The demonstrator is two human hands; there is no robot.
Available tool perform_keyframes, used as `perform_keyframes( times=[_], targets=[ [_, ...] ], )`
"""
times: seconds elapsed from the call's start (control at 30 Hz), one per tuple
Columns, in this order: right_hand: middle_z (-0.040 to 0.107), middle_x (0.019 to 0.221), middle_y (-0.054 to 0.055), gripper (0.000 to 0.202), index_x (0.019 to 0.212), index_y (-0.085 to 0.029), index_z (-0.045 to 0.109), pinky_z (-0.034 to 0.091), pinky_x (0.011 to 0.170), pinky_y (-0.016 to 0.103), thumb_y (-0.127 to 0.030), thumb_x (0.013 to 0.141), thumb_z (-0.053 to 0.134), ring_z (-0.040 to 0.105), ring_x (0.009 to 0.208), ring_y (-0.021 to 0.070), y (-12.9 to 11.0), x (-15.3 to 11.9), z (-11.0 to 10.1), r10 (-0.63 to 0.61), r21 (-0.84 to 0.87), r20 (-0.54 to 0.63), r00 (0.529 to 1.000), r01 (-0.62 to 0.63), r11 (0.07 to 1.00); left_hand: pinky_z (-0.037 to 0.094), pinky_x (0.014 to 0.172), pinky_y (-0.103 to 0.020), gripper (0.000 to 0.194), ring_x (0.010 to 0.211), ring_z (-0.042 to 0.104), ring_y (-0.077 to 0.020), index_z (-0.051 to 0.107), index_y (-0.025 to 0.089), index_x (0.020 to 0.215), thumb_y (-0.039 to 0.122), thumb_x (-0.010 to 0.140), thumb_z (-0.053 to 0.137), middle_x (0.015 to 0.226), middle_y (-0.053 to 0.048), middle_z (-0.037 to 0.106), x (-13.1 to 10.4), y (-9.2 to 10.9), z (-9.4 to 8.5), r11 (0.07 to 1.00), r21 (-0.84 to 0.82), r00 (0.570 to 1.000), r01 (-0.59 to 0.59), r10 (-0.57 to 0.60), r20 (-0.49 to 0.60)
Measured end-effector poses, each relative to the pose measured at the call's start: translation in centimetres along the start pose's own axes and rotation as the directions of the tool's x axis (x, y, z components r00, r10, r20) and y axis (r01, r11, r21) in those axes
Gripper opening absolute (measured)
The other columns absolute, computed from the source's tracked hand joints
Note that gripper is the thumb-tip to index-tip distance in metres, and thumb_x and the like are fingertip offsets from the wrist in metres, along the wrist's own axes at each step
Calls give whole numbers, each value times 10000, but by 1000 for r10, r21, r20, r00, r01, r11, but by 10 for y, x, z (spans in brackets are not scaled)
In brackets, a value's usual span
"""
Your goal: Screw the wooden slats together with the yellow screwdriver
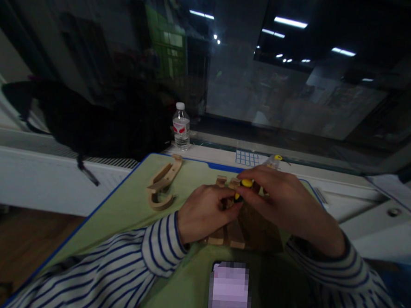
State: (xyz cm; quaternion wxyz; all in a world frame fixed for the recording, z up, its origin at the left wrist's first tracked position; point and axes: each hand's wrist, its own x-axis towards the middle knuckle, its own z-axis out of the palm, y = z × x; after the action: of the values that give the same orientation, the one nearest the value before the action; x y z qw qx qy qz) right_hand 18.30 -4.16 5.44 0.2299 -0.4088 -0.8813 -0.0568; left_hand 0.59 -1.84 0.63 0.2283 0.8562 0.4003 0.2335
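My right hand (283, 196) is closed, its thumb and fingers pinching a short yellow-and-black tool (247, 182) that looks like a stubby screwdriver handle. Close against it, the thumb and fingertips of my left hand (207, 210) pinch the tool's lower yellow-and-black part. Its tip is hidden by the fingers. Below both hands, two light wooden strips (235, 235) lie side by side on a dark brown board (265, 229). My left hand covers much of the strips. Whether the tool touches the wood I cannot tell.
Curved wooden pieces (160, 202) lie at the table's left. A phone (230, 290) rests at the near edge. On the windowsill stand a water bottle (182, 129) and a blue-gridded sheet (249, 158). A black bag (124, 121) sits left; glass rises behind.
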Motion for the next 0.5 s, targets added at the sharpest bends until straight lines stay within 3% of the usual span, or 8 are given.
perform_keyframes(
  times=[0.37,0.5],
  targets=[
    [670,977,47,230,1047,-177,596,480,761,328,-330,910,494,620,888,191,0,-1,0,5,-21,-5,1000,-5,1000,384,593,-232,215,655,583,-130,672,215,927,328,849,506,743,8,657,0,-1,0,1000,-11,1000,-4,4,7],
    [667,980,40,219,1055,-187,593,479,771,330,-319,907,501,620,891,187,0,-1,0,7,-16,-7,1000,-7,1000,402,622,-241,240,695,594,-143,682,232,911,399,847,521,769,6,666,0,-2,-1,1000,9,1000,3,-2,-27]
  ],
)
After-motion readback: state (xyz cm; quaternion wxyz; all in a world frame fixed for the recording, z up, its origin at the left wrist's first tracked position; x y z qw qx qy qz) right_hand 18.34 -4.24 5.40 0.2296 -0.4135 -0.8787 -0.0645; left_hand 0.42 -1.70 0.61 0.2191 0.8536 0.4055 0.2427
